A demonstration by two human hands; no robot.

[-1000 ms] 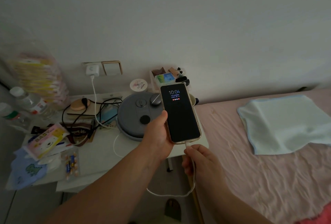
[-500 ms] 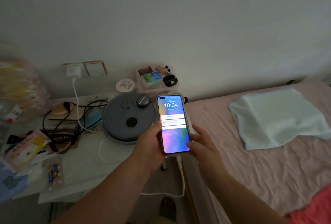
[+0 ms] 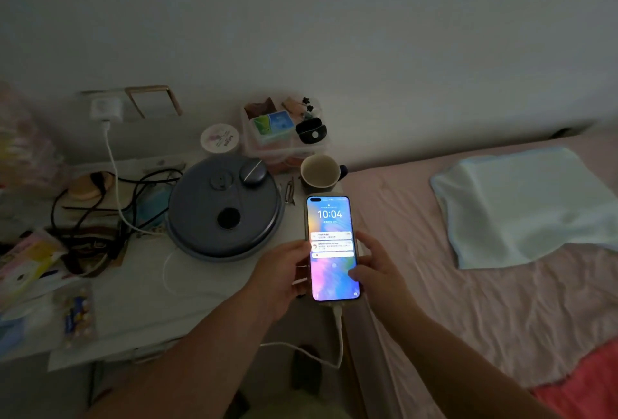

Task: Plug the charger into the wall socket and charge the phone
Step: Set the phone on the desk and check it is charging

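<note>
Two hands, left (image 3: 284, 276) and right (image 3: 378, 271), share one lit phone (image 3: 332, 248). One charger (image 3: 105, 107) sits in the wall socket, trailing one white cable (image 3: 337, 335). On the desk (image 3: 133, 288): one round grey appliance (image 3: 224, 207), one mug (image 3: 321, 171), one lidded tub (image 3: 219, 138). One pale towel (image 3: 528, 204) lies on the bed (image 3: 468, 318).

A glossy glass screen is shown on the phone (image 3: 332, 248). At its 10 o'clock, smooth matt plastic is seen on the round grey lid (image 3: 224, 207). Wrinkled pink cloth covers the bed (image 3: 468, 311); the folded towel (image 3: 525, 204) looks soft.
</note>
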